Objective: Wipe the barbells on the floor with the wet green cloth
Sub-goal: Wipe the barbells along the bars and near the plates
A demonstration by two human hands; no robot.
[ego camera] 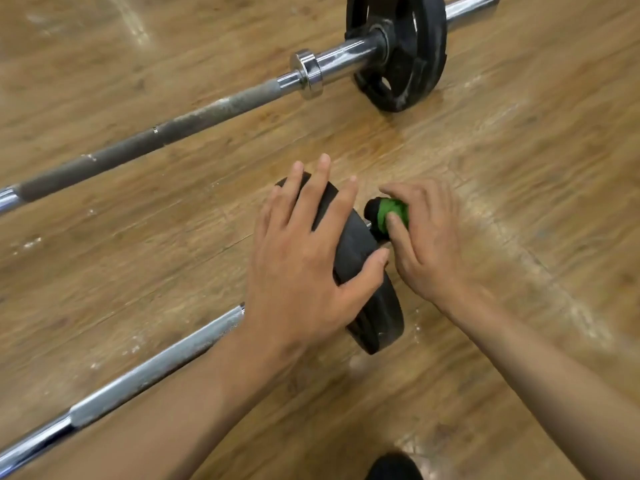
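Two barbells lie on the wooden floor. The near barbell (145, 372) has a silver knurled shaft and a black weight plate (374, 306) at its right end. My left hand (304, 258) rests on top of that plate, fingers spread, thumb hooked over its rim. My right hand (426, 237) grips the wet green cloth (389, 214), wrapped round the black end of the bar just beyond the plate. The far barbell (207, 110) runs across the top, with a chrome collar and its own black plate (401, 53).
The floor (519, 161) shows wet streaks and white specks around the plates. A dark shoe tip (394, 467) pokes in at the bottom edge. Open floor lies to the right of both barbells.
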